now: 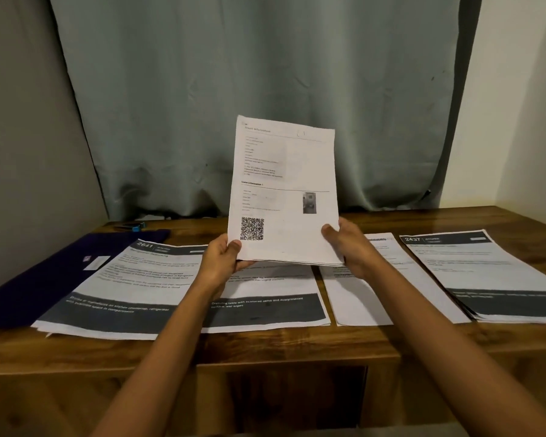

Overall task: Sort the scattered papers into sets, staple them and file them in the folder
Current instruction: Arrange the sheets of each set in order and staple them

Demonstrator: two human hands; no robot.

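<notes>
I hold a thin stack of white printed sheets (284, 184) upright above the middle of the wooden table (265, 345); the top page shows text, a small photo and a QR code. My left hand (221, 260) grips its lower left corner and my right hand (350, 247) grips its lower right corner. Below lie several paper piles: one headed "2641" (123, 288) at the left, one with a dark band (271, 304) in the middle, a plain white sheet (360, 298) to its right, and one headed "2437" (486, 272) at the far right. A dark purple folder (44, 279) lies shut at the far left. A blue and black stapler (133, 227) rests behind the folder.
A grey-green curtain (259, 89) hangs right behind the table. A grey wall stands at the left and a cream wall at the right. The table's front edge (265, 357) runs across below the paper piles.
</notes>
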